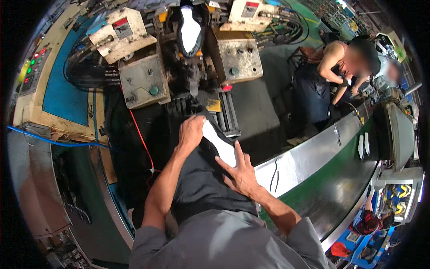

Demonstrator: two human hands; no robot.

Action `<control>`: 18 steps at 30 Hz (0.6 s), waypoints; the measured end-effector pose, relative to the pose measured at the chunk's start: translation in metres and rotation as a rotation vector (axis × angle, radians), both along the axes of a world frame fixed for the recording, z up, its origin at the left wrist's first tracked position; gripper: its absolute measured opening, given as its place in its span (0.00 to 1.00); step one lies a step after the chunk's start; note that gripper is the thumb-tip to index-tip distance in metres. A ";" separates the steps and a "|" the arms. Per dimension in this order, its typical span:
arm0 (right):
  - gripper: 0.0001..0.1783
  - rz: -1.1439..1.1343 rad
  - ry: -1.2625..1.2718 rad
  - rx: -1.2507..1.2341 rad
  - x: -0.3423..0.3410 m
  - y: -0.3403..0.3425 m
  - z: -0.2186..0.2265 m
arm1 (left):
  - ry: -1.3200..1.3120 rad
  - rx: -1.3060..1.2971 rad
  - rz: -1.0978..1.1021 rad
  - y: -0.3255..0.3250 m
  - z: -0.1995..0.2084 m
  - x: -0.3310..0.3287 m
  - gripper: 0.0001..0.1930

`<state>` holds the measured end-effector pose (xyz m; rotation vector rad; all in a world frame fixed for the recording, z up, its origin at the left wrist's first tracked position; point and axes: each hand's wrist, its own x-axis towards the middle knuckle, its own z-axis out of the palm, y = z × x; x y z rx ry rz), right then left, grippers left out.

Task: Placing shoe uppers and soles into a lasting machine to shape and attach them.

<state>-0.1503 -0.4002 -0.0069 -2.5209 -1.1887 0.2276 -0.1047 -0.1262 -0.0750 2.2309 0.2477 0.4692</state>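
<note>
I hold a black shoe with a white sole sole-up over my lap. My left hand grips its far end, fingers curled over the toe. Against the near end of the sole lies my right hand, pressing it with spread fingers. Ahead, a second shoe with a white sole is clamped upside down in a beige pressing machine.
A green conveyor belt with a metal rim runs along my right, carrying two white insoles. Another person bends over the belt's far end. A control panel with lit buttons and hoses stand to the left.
</note>
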 end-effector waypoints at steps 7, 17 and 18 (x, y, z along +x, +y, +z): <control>0.42 0.003 0.088 0.057 0.019 -0.002 -0.003 | 0.048 -0.040 -0.014 0.010 -0.012 0.004 0.09; 0.36 -0.080 0.197 0.151 0.039 -0.005 0.013 | 0.393 -0.473 -0.297 0.045 -0.008 0.039 0.15; 0.35 -0.112 0.191 0.186 0.041 -0.006 0.017 | 0.296 -0.692 -0.150 0.053 -0.002 0.047 0.17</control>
